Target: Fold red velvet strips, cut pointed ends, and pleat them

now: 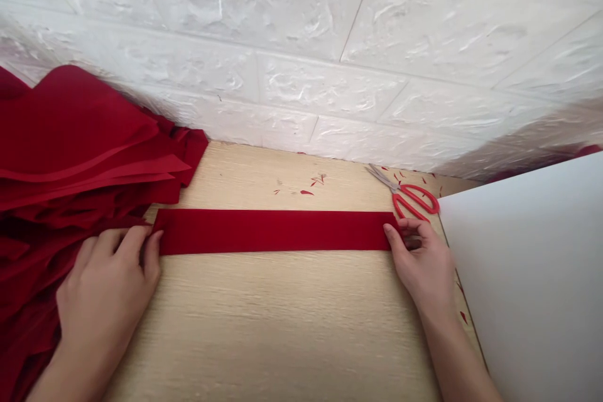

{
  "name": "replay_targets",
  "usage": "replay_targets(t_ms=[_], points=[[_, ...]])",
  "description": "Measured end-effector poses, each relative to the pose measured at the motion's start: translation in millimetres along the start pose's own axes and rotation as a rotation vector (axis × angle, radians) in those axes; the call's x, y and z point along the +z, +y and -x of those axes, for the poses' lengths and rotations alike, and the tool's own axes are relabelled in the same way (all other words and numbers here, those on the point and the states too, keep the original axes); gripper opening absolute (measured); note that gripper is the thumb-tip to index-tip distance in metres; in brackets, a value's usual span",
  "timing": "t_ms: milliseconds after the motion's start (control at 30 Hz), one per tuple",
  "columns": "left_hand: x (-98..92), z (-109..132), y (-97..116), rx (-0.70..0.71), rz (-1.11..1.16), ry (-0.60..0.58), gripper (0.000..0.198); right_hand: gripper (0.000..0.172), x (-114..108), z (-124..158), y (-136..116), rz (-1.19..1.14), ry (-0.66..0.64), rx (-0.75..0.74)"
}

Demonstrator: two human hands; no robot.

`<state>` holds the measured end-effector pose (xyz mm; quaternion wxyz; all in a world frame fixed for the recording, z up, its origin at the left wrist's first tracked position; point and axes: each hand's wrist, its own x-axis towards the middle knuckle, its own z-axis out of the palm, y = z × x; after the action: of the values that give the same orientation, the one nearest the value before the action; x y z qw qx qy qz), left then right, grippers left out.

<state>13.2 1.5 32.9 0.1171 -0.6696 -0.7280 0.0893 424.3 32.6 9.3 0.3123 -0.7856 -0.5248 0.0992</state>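
A long red fabric strip (pixel 273 231) stretches flat and straight across the wooden table (pixel 282 320). My left hand (pixel 115 270) pinches its left end between thumb and fingers. At the other end, my right hand (pixel 421 257) grips the strip's corner, thumb on top and fingers curled behind. Just beyond my right hand lie scissors (pixel 414 198) with red handles, their grey blades pointing toward the wall. A large heap of red cloth (pixel 85 132) fills the left side, right beside and under my left hand.
A white textured brick-pattern wall (pixel 282 44) rises at the table's back edge. On the right stands a large white board or panel (pixel 532 264), close to my right forearm. Small red scraps (pixel 307 193) are scattered near the wall and along the panel.
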Motion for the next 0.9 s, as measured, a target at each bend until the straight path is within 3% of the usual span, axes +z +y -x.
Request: replay_targets(t_ms=[167,400,600,900], points=[[-2.1,-5.0,3.4,-0.040,-0.018,-0.033,0.031,0.036,1.7,-4.9,6.6,0.005,-0.004,0.014],[-19.3,-19.4,5.2,-0.142,0.063,-0.226,0.049,0.028,6.3,-4.9,13.1,0.042,0.047,-0.082],[-30.0,-26.0,8.5,-0.177,0.019,-0.296,0.056,0.024,5.3,-6.2,6.5,0.062,0.031,-0.091],[-31.4,-27.8,4.6,-0.098,0.013,-0.294,0.055,0.025,5.4,-9.7,4.1,0.127,0.043,-0.155]])
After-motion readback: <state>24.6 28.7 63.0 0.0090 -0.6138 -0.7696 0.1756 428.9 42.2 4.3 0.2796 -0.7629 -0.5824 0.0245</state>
